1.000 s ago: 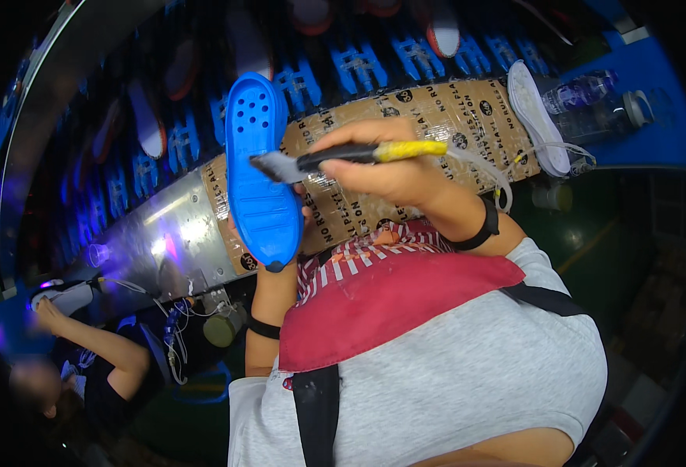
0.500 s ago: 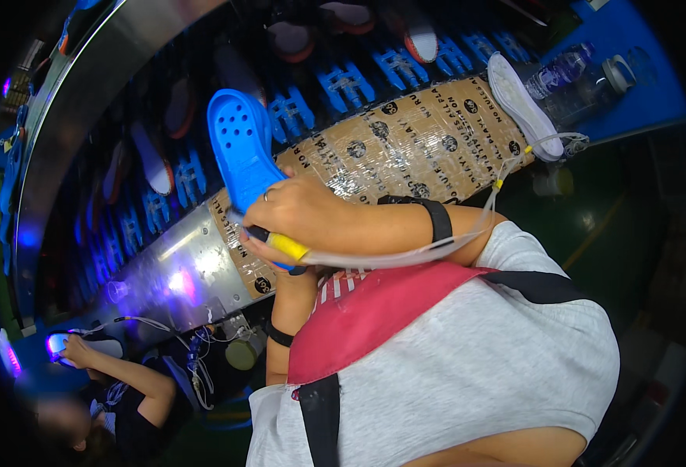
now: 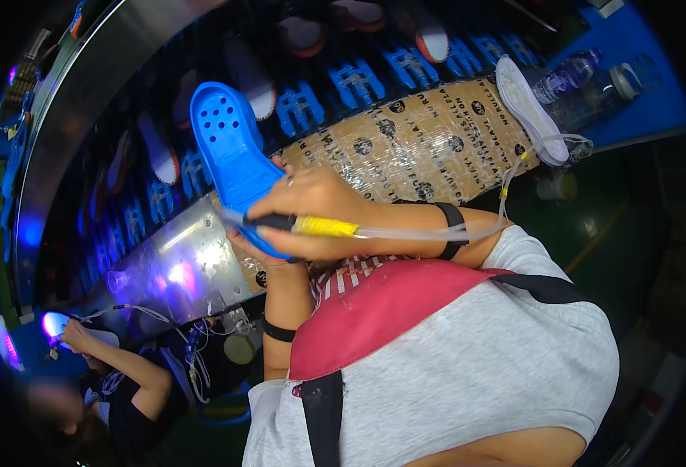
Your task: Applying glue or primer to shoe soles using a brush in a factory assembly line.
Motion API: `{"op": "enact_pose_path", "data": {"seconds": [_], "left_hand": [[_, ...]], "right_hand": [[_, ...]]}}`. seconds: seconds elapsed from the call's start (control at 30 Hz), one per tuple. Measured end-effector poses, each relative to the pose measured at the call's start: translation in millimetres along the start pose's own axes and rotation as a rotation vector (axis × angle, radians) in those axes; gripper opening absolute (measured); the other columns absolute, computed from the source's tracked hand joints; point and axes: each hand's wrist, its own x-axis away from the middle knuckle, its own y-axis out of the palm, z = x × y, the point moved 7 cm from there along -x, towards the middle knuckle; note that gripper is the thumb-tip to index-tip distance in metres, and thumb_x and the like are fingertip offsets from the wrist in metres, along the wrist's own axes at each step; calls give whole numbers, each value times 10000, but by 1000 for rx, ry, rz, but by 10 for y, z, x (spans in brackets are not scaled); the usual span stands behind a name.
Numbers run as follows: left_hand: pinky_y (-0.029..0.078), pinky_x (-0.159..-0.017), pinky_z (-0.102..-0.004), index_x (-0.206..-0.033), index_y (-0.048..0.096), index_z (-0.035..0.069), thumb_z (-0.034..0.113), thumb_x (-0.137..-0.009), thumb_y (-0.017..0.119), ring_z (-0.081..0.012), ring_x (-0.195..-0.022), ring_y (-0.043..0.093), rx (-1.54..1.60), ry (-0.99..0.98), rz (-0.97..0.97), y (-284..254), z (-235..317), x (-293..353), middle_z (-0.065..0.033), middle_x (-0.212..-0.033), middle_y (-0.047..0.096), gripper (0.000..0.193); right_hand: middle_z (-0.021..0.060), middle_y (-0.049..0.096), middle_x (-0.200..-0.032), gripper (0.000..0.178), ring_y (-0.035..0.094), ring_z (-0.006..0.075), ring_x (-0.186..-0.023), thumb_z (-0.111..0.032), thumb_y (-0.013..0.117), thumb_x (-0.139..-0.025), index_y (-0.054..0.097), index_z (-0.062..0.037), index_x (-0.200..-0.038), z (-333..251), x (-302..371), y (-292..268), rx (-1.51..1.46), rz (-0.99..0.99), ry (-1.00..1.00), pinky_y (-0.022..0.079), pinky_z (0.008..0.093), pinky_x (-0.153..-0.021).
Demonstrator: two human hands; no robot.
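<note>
My left hand [image 3: 259, 251] grips a bright blue shoe sole [image 3: 238, 167] near its heel end, from below, and is partly hidden. Small round holes pierce the sole's wide toe end, which points up and away from me. Over the heel, my right hand [image 3: 323, 204] is closed around a brush-like tool [image 3: 273, 222]. It has a dark handle, yellow tape and a clear tube trailing back along my forearm. The tool's pale tip, smeared by motion, lies at the sole's heel edge; contact is hard to tell.
Brown taped cardboard [image 3: 390, 144] covers the bench, beside a bare metal plate [image 3: 195, 265]. A white sole [image 3: 526, 109] and bottles [image 3: 567, 76] stand at the right. Beyond, blue holders [image 3: 357, 82] line a dark rack with soles. A co-worker's hand [image 3: 78, 336] works at lower left.
The blue sole has shifted slightly left and tilted further that way. My right hand and the tool have turned, so the yellow part now lies almost level and the tip sits nearer the sole's heel.
</note>
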Motion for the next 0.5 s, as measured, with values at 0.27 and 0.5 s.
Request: {"op": "enact_pose_path", "data": {"seconds": [0.27, 0.5], "left_hand": [[349, -990, -457, -1355, 285, 58, 596, -695, 541, -372, -1151, 429, -121, -45, -49, -31, -68, -78, -226, -1288, 397, 889], [441, -891, -438, -1329, 285, -12, 537, -679, 518, -371, -1082, 471, -182, 45, 199, 152, 114, -46, -227, -1215, 446, 882]], "right_hand": [[107, 624, -686, 162, 624, 252, -640, -143, 684, -676, 657, -80, -823, -55, 113, 201, 145, -138, -50, 492, 335, -646], [108, 645, -758, 204, 620, 253, -655, -140, 692, -701, 664, -70, -892, 145, 209, 32, -65, -133, 158, 486, 318, -618]]}}
